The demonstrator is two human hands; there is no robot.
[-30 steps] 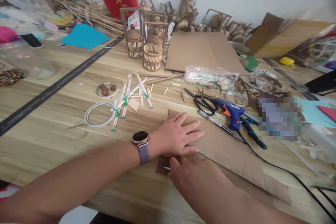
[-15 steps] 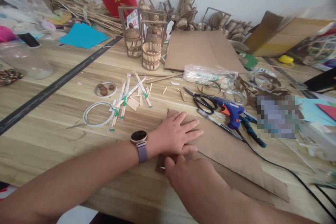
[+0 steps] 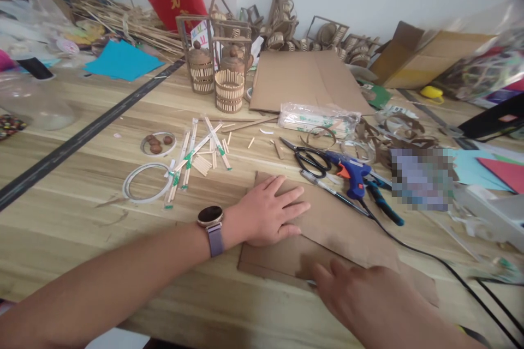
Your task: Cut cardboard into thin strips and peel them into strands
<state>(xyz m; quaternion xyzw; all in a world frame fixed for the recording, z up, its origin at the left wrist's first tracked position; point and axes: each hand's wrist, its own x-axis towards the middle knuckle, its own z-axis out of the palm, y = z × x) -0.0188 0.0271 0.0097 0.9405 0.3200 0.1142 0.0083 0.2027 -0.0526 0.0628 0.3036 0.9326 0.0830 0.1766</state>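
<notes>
My left hand, with a watch on its wrist, presses flat with spread fingers on a strip of brown cardboard. That strip lies over a second cardboard piece, whose lower part shows nearer to me. Over the near edge of the lower piece is my right hand, closed and slightly blurred. A small pale bit shows by its fingertips, but what it grips is hidden. Just beyond the cardboard lie a pen, black-handled scissors and a blue glue gun.
Wrapped chopsticks, tape rolls and brown balls lie to the left. Small stick-and-cardboard buckets stand at the back beside a cardboard sheet. The glue gun's cord runs along the right.
My right hand has slid to the right along the near edge of the lower cardboard, away from my left hand. The left hand stays on the cardboard; the whole view has shifted slightly.
</notes>
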